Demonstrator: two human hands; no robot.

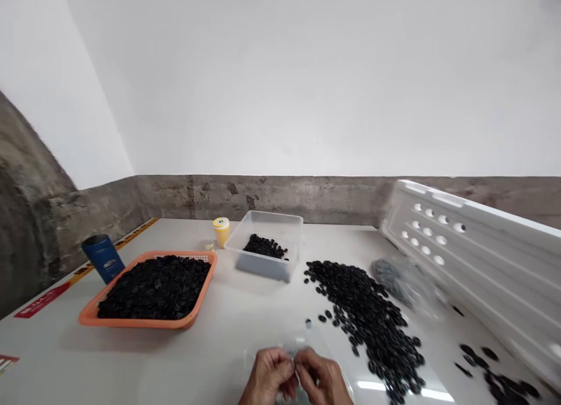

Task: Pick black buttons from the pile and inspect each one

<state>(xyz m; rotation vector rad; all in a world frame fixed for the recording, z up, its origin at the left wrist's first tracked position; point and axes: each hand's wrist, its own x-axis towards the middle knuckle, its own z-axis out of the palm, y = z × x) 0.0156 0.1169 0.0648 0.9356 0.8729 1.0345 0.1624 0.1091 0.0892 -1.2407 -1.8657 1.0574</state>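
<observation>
No lettering I could read

From afar I made out no words. White marks point(38, 303) stood on the red label point(44, 300) at the left edge of the table point(175, 364), a pale emblem point(110, 263) on the blue container point(102, 256), all too small to read.

The black pieces point(372, 317) look like smooth, faintly glossy plastic, and the surface point(153, 364) has a slick finish that mirrors light. The orange basket point(131, 323) and white crate point(486, 259) look plastic, the box point(258, 266) translucent plastic, the bag point(418, 291) thin shiny film; the lower wall band point(280, 194) is rough concrete.
</observation>
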